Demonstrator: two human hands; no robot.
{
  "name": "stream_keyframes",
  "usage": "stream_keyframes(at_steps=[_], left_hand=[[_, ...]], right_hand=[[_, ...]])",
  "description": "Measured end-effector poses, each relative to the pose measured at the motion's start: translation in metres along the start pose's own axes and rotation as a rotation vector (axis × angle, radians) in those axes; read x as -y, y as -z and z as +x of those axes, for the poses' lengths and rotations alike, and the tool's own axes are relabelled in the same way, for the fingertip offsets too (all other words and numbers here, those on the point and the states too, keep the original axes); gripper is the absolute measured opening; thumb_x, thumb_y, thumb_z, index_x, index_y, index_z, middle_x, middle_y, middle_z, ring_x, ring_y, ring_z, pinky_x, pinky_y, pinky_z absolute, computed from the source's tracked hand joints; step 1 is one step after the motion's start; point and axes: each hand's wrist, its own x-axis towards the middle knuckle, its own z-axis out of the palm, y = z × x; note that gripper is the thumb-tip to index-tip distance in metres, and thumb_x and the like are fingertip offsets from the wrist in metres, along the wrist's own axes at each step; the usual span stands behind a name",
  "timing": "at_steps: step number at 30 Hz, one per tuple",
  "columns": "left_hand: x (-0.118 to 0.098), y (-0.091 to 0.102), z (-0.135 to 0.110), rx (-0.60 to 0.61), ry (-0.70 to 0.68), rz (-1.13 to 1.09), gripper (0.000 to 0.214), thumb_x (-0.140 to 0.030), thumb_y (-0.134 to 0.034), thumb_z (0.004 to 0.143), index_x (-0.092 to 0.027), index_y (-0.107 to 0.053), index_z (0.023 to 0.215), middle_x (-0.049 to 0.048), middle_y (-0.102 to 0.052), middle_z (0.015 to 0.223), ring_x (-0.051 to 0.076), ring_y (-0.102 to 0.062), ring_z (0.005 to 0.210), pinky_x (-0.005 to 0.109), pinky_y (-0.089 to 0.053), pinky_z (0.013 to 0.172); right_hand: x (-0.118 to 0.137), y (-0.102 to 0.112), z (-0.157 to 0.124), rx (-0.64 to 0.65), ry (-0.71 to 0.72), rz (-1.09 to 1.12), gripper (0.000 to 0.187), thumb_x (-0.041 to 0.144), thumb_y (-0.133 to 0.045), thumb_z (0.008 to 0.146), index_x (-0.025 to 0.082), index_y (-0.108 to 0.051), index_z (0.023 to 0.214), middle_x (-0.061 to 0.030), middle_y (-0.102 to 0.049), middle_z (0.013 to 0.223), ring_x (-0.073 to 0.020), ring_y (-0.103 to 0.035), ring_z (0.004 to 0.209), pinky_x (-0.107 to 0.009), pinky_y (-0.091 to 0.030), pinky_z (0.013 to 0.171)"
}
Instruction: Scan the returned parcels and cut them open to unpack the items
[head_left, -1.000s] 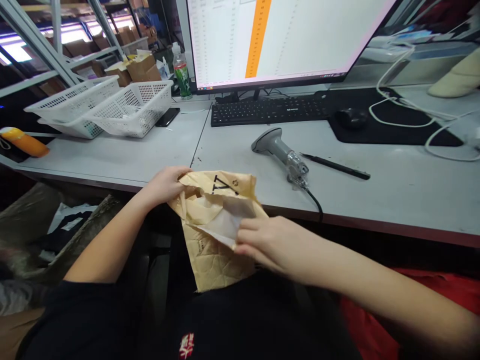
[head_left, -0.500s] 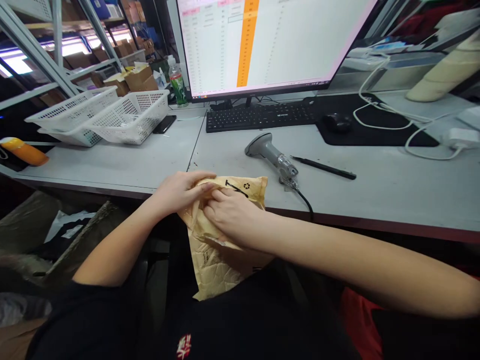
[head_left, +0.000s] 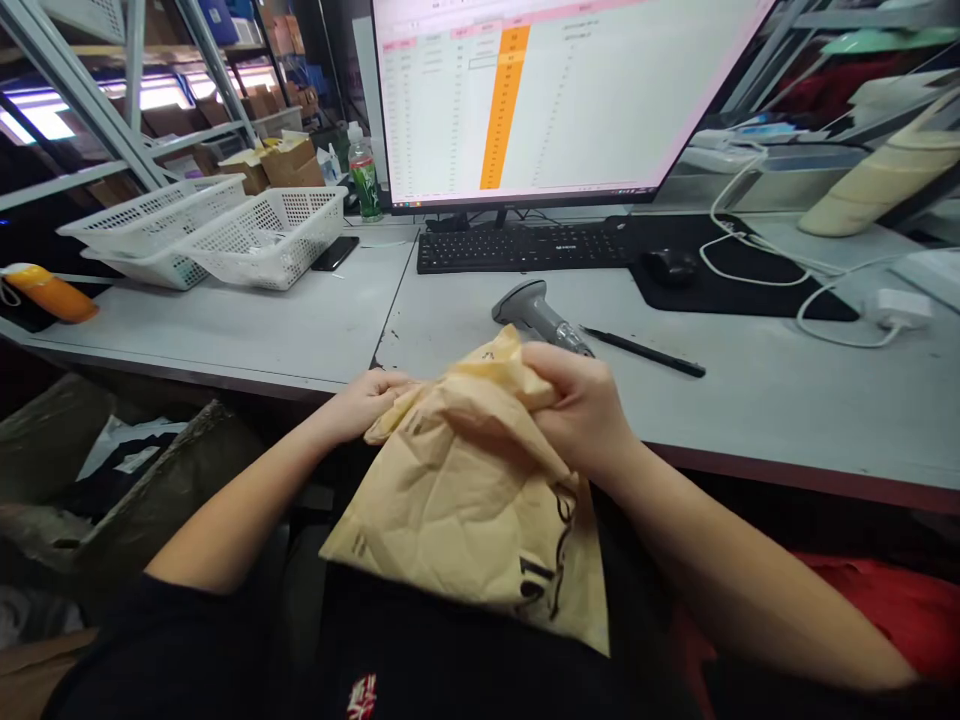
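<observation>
A yellow-tan padded mailer (head_left: 457, 490) with black printing and handwriting hangs over my lap at the desk's front edge. My left hand (head_left: 371, 400) is closed on its upper left corner. Gripping the upper right edge, my right hand (head_left: 581, 405) has its fingers partly hidden by the crumpled top. Whatever the mailer may contain is out of sight. Just beyond my right hand, a grey barcode scanner (head_left: 536, 308) lies on the desk, its handle end partly covered by the hand and mailer. A black pen-like tool (head_left: 643, 352) rests to the right of it.
A monitor (head_left: 570, 110) stands behind a black keyboard (head_left: 521, 248), with a mouse (head_left: 670, 265) and white cables to the right. White plastic baskets (head_left: 277, 240), a phone (head_left: 335, 253) and a bottle (head_left: 365, 175) sit at left. Below the desk's left edge is an open box (head_left: 202, 450).
My right hand has moved from the mailer's middle to its upper right edge. The mailer now spreads wider, with its handwritten face towards me, and covers part of the scanner.
</observation>
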Motion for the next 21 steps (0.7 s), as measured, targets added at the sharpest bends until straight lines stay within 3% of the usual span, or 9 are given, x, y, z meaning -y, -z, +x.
stream_keyframes(at_steps=[2, 4, 7, 9, 11, 13, 15, 17, 21], left_hand=[[0.003, 0.0, -0.007, -0.099, -0.055, -0.261, 0.076, -0.077, -0.051, 0.083, -0.02, -0.059, 0.133, 0.0116, -0.068, 0.115, 0.03, -0.065, 0.103, 0.039, -0.052, 0.087], [0.004, 0.006, -0.018, -0.122, -0.094, -0.426, 0.089, -0.082, -0.05, 0.08, -0.025, -0.043, 0.148, 0.0132, -0.064, 0.126, 0.033, -0.063, 0.111, 0.044, -0.051, 0.093], [0.006, 0.019, -0.033, -0.132, -0.093, -0.316, 0.081, -0.072, -0.066, 0.076, -0.022, -0.054, 0.14, 0.0135, -0.064, 0.128, 0.035, -0.059, 0.119, 0.045, -0.048, 0.101], [0.009, 0.023, -0.036, -0.276, -0.092, -0.214, 0.063, -0.06, -0.075, 0.076, -0.018, -0.068, 0.121, 0.0135, -0.067, 0.121, 0.034, -0.059, 0.118, 0.042, -0.047, 0.102], [0.014, 0.015, -0.033, -0.458, -0.128, -0.252, 0.058, -0.058, -0.078, 0.072, -0.018, -0.069, 0.114, 0.0123, -0.068, 0.12, 0.032, -0.061, 0.116, 0.04, -0.051, 0.097], [0.021, -0.001, -0.024, -0.521, -0.163, -0.365, 0.067, -0.064, -0.078, 0.068, -0.021, -0.065, 0.118, 0.0114, -0.065, 0.126, 0.031, -0.061, 0.117, 0.04, -0.054, 0.093], [0.028, -0.018, -0.015, -0.518, -0.162, -0.44, 0.071, -0.069, -0.075, 0.069, -0.023, -0.062, 0.12, 0.0109, -0.063, 0.129, 0.031, -0.061, 0.119, 0.041, -0.055, 0.094], [0.034, -0.027, -0.008, -0.578, -0.148, -0.482, 0.066, -0.069, -0.071, 0.073, -0.023, -0.062, 0.119, 0.0105, -0.065, 0.126, 0.03, -0.062, 0.118, 0.04, -0.055, 0.096], [0.035, -0.022, -0.009, -0.799, -0.179, -0.468, 0.056, -0.062, -0.074, 0.073, -0.022, -0.064, 0.11, 0.0075, -0.07, 0.116, 0.029, -0.064, 0.114, 0.039, -0.056, 0.094]], right_hand=[[-0.009, 0.003, 0.006, -0.132, -0.057, -0.063, 0.041, 0.044, -0.071, 0.081, 0.021, -0.042, 0.063, 0.0027, -0.046, 0.063, -0.0111, -0.038, 0.057, -0.026, -0.03, 0.053], [-0.017, 0.005, 0.008, -0.183, -0.062, -0.107, 0.038, 0.045, -0.071, 0.08, 0.02, -0.046, 0.065, 0.0015, -0.05, 0.065, -0.0124, -0.041, 0.059, -0.027, -0.032, 0.055], [-0.023, 0.01, 0.01, -0.263, -0.038, -0.08, 0.034, 0.041, -0.072, 0.08, 0.021, -0.048, 0.066, 0.0007, -0.052, 0.067, -0.0139, -0.045, 0.061, -0.028, -0.035, 0.056], [-0.023, 0.014, 0.014, -0.425, -0.023, -0.047, 0.031, 0.037, -0.073, 0.078, 0.022, -0.048, 0.068, 0.0006, -0.053, 0.068, -0.0151, -0.047, 0.062, -0.029, -0.038, 0.057], [-0.023, 0.015, 0.02, -0.614, -0.038, 0.011, 0.025, 0.036, -0.072, 0.079, 0.023, -0.052, 0.074, -0.0004, -0.056, 0.071, -0.0176, -0.053, 0.067, -0.031, -0.044, 0.062], [-0.025, 0.01, 0.026, -0.711, -0.075, 0.141, 0.021, 0.039, -0.07, 0.08, 0.024, -0.057, 0.086, -0.0025, -0.063, 0.081, -0.0207, -0.059, 0.079, -0.033, -0.049, 0.071], [-0.028, 0.003, 0.029, -0.65, -0.129, 0.298, 0.029, 0.042, -0.068, 0.08, 0.023, -0.058, 0.099, -0.0046, -0.066, 0.092, -0.0221, -0.063, 0.089, -0.034, -0.052, 0.077], [-0.034, -0.002, 0.028, -0.468, -0.193, 0.366, 0.037, 0.042, -0.069, 0.078, 0.021, -0.057, 0.105, -0.0055, -0.068, 0.097, -0.0218, -0.064, 0.09, -0.033, -0.052, 0.077], [-0.044, 0.01, 0.016, -0.06, -0.296, 0.194, 0.051, 0.037, -0.074, 0.073, 0.018, -0.055, 0.116, -0.008, -0.069, 0.11, -0.0222, -0.065, 0.095, -0.033, -0.053, 0.08]])
